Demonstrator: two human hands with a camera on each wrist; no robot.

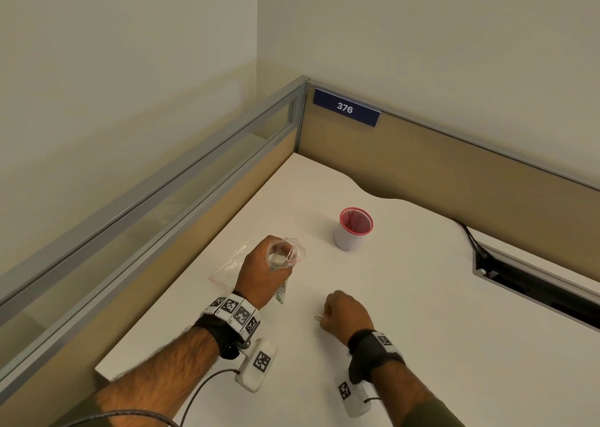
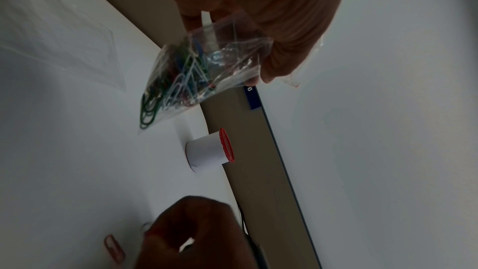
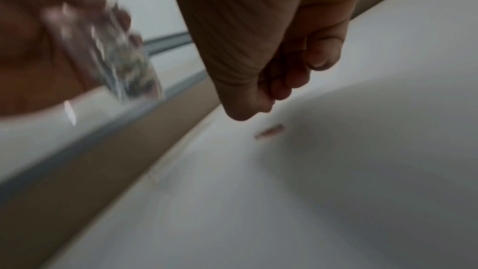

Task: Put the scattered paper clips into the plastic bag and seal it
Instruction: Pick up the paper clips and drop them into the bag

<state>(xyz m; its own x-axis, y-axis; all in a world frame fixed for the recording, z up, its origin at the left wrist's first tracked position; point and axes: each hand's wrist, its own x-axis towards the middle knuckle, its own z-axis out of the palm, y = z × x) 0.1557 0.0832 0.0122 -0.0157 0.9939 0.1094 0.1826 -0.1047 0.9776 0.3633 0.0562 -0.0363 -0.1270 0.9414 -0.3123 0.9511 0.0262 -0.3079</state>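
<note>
My left hand (image 1: 261,272) grips a small clear plastic bag (image 1: 286,255) off the table, its mouth held open upward. In the left wrist view the plastic bag (image 2: 207,64) hangs with several coloured paper clips bunched in its lower corner. My right hand (image 1: 345,313) is low over the white table (image 1: 422,296), fingers curled, thumb and finger pressed together on what looks like a small clip loop (image 3: 272,102). A pinkish paper clip (image 1: 319,318) lies on the table just left of those fingertips, and shows as a blurred paper clip (image 3: 269,131) in the right wrist view.
A second, empty clear bag (image 1: 231,264) lies flat behind my left hand. A white cup with a red rim (image 1: 353,230) stands farther back. Partition walls (image 1: 454,167) close the left and far sides. A cable slot (image 1: 535,284) opens at the right.
</note>
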